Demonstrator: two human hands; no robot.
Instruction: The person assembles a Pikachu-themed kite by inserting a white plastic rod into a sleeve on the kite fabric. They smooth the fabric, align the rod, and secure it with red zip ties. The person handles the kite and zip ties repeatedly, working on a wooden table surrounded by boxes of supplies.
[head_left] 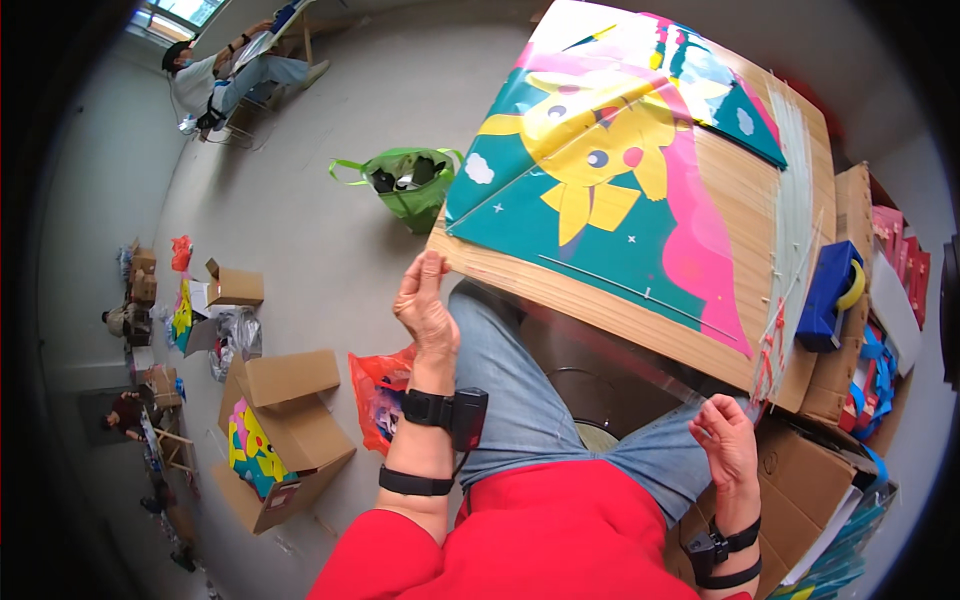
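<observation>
My left hand [428, 308] is pinched closed by the table's near left corner. My right hand [724, 440] is pinched closed below the near right part of the table. Between them stretches a thin clear strip [640, 370], which looks like tape, just off the table's near edge. In front lies a kite sheet [610, 130], teal and pink with a yellow cartoon figure, flat on the wooden table [740, 190]. A thin white rod [640, 296] rests across its near part, with a shorter one crossing it.
Thin white rods [793, 190] lie along the table's right side, beside a blue tape dispenser [832, 295]. An open carton [885, 300] stands right of it. On the floor are a green bag [415, 200], an orange bag [372, 400] and a cardboard box [300, 430]. A person [230, 80] sits far left.
</observation>
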